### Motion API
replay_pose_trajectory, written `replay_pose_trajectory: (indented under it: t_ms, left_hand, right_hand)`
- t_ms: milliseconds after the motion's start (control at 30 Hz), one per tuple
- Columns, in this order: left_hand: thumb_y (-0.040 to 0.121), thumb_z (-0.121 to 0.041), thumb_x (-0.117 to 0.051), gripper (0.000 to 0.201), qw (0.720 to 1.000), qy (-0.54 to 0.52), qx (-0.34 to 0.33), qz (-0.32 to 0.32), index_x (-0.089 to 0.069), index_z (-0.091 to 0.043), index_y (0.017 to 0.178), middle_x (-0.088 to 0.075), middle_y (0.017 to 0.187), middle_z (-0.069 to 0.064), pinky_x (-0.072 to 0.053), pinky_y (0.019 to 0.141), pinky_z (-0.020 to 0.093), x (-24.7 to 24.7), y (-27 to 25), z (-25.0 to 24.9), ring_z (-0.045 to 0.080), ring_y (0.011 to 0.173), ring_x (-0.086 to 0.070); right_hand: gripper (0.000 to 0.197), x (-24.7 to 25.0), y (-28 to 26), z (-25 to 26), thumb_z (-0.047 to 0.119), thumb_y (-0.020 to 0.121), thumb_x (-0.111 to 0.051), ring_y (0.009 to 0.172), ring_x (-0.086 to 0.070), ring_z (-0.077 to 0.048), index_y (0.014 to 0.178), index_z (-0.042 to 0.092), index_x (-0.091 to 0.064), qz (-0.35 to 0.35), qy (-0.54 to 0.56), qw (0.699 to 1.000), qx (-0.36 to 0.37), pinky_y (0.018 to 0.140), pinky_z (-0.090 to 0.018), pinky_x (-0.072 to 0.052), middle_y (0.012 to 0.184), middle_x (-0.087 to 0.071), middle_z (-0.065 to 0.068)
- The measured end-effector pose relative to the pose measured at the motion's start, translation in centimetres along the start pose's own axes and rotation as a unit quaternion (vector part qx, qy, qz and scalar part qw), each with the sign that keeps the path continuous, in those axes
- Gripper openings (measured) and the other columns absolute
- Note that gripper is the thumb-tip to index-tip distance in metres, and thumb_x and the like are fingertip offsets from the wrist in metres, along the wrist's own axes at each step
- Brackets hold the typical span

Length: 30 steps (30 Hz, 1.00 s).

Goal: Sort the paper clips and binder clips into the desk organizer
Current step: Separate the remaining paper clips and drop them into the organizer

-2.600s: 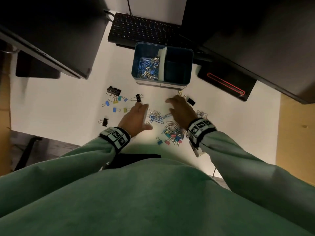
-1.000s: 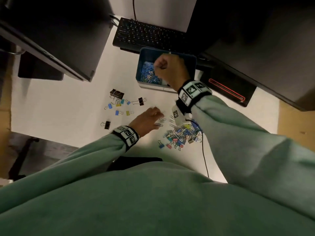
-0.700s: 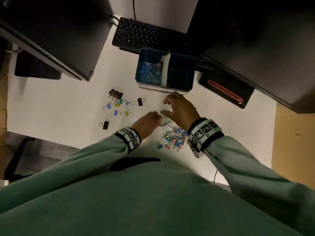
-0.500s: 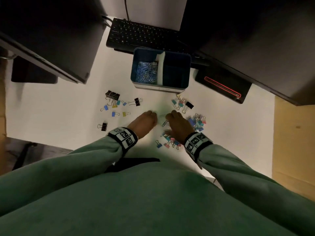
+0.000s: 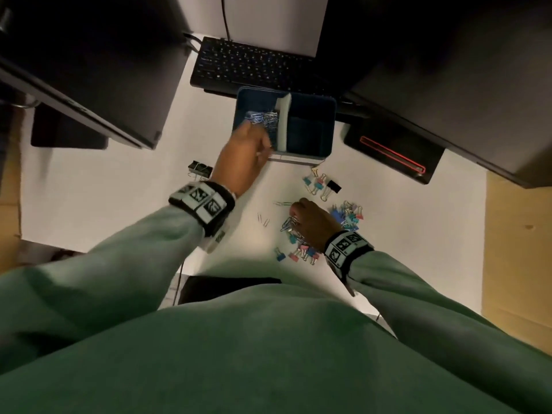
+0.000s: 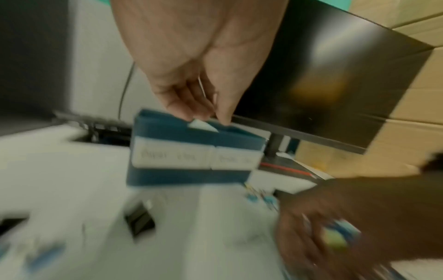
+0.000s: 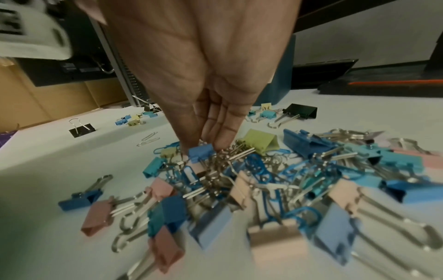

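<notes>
Two hands, left hand point(image 5: 242, 162) over rectangular blue organizer point(image 5: 310, 144), right hand point(image 5: 313, 222) on wire clips point(image 7: 239, 170)

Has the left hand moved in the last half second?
Yes. The left hand went from the desk beside the right hand up to the desk organizer.

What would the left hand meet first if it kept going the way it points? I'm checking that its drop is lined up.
Probably the paper clips in the desk organizer's left compartment; the left hand points there, though its height is unclear.
</notes>
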<state>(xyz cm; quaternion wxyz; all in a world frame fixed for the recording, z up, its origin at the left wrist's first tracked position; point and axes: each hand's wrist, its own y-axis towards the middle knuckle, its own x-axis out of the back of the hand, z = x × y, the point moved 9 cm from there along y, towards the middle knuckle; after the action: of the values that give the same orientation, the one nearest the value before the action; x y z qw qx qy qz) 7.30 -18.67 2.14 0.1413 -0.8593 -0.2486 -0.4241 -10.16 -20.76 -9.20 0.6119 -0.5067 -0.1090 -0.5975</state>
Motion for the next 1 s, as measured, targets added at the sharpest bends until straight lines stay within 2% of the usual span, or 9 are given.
replay_pose_trajectory:
  t_ms: [67,133,200,333,433,533,600,833,1000]
  left_hand:
    - [0.089,-0.021,-0.062,0.009,0.993,0.029,-0.002,0.117,-0.058,-0.013,0.088,-0.054,0.089,0.001,-0.045,0.067,0.030,-4.8,-3.6,0.2,0.019,0.078,-0.056]
    - [0.090,-0.026,-0.060,0.015,0.970,0.075,0.005,0.231,-0.058,-0.011,0.093,-0.058,0.095,0.009,-0.049,0.071,0.036,-9.2,-7.0,1.0,0.028,0.085,-0.060]
    - [0.090,-0.028,-0.060,0.024,0.956,0.102,0.010,0.274,-0.057,-0.008,0.104,-0.058,0.106,0.013,-0.051,0.077,0.040,-11.7,-8.7,1.4,0.032,0.095,-0.060]
    - [0.088,-0.039,-0.062,0.048,0.950,0.131,0.002,0.282,-0.052,-0.004,0.120,-0.054,0.119,0.014,-0.047,0.083,0.040,-13.8,-8.3,0.8,0.032,0.105,-0.056]
    - [0.094,-0.029,-0.054,0.031,0.949,0.134,-0.022,0.285,-0.053,-0.006,0.114,-0.054,0.116,0.014,-0.047,0.083,0.039,-14.7,-7.8,0.5,0.031,0.104,-0.056]
    - [0.096,-0.019,-0.047,0.024,0.955,0.129,-0.031,0.264,-0.057,-0.004,0.111,-0.057,0.111,0.014,-0.047,0.078,0.036,-14.3,-7.9,0.7,0.030,0.101,-0.058]
    - [0.094,-0.015,-0.050,0.020,0.963,0.106,-0.023,0.245,-0.061,-0.004,0.107,-0.059,0.109,0.015,-0.047,0.078,0.037,-13.6,-8.0,1.0,0.031,0.098,-0.059]
    - [0.089,-0.024,-0.062,0.023,0.964,0.078,0.010,0.253,-0.061,-0.007,0.104,-0.056,0.110,0.012,-0.048,0.077,0.036,-12.9,-9.1,3.1,0.028,0.097,-0.058]
    - [0.084,-0.002,-0.059,0.011,0.964,0.082,-0.011,0.252,-0.059,-0.002,0.095,-0.056,0.100,0.017,-0.043,0.067,0.031,-13.0,-9.2,2.8,0.033,0.086,-0.059]
  right_hand:
    - [0.015,-0.1,0.4,0.0,0.002,0.089,-0.053,0.094,-0.055,-0.028,0.104,0.005,-0.055,-0.004,-0.002,1.000,0.001,0.079,-0.034,-0.048,0.106,-0.053,-0.013]
    - [0.012,0.2,0.5,-0.2,0.004,0.091,-0.052,0.093,-0.056,-0.031,0.103,0.003,-0.056,-0.011,0.002,1.000,-0.012,0.078,-0.036,-0.047,0.105,-0.055,-0.015]
    - [0.013,0.6,0.6,-0.3,0.006,0.094,-0.049,0.094,-0.056,-0.033,0.103,0.000,-0.057,-0.013,0.010,1.000,-0.010,0.080,-0.038,-0.044,0.105,-0.056,-0.018]
    - [0.011,1.5,0.7,-1.4,0.011,0.093,-0.050,0.087,-0.057,-0.033,0.098,0.004,-0.056,-0.027,0.064,0.996,-0.047,0.075,-0.040,-0.046,0.098,-0.056,-0.016]
    - [0.012,1.9,0.5,-1.8,0.012,0.092,-0.052,0.088,-0.059,-0.033,0.103,0.008,-0.054,-0.031,0.075,0.995,-0.062,0.074,-0.039,-0.048,0.101,-0.056,-0.013]
    - [0.038,2.5,0.0,-1.0,0.019,0.091,-0.061,0.104,-0.055,-0.030,0.125,0.007,-0.049,-0.044,0.050,0.997,-0.038,0.086,-0.040,-0.048,0.118,-0.052,-0.014]
    - [0.044,2.3,0.3,-0.2,0.018,0.088,-0.064,0.107,-0.052,-0.029,0.127,0.007,-0.049,-0.042,0.019,0.999,-0.025,0.086,-0.038,-0.047,0.121,-0.049,-0.014]
    - [0.016,1.0,1.3,0.6,-0.007,0.083,-0.053,0.085,-0.053,-0.030,0.096,0.004,-0.054,-0.020,-0.016,1.000,0.000,0.068,-0.036,-0.041,0.101,-0.051,-0.014]
    - [0.016,1.1,1.1,0.2,-0.005,0.086,-0.048,0.090,-0.055,-0.031,0.099,0.000,-0.055,-0.034,-0.009,0.999,-0.018,0.069,-0.030,-0.032,0.103,-0.054,-0.017]
